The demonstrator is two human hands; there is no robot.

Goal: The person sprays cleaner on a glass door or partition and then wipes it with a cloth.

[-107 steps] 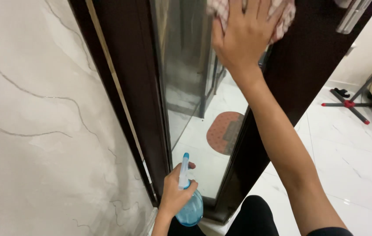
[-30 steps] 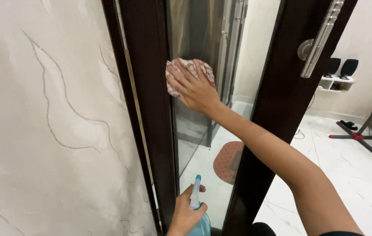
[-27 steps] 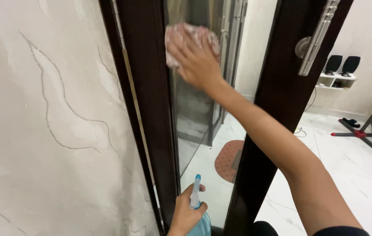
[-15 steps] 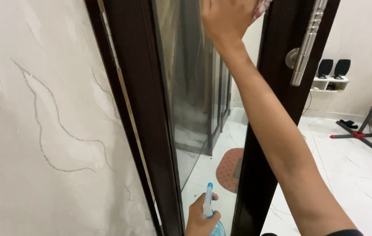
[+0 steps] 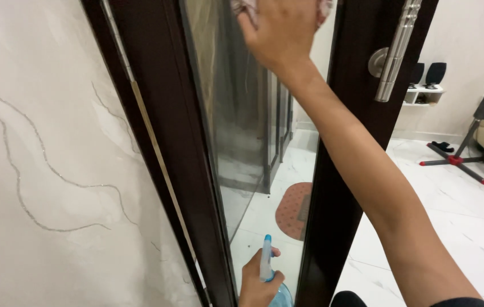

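White marble flooring (image 5: 458, 210) is showing beyond a dark-framed glass door (image 5: 253, 142), where the right hand (image 5: 282, 28) is pressing a pinkish cloth (image 5: 242, 5) flat against the pane, fingers spread. Lower down, the left hand (image 5: 256, 281) is gripping a blue spray bottle (image 5: 270, 278).

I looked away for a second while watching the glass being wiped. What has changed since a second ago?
The right hand slid the cloth up the glass, from mid-pane to the top edge of the view, where the cloth is now mostly out of sight. The left hand stayed low, gripping the blue spray bottle. The door frame and its handle did not move.
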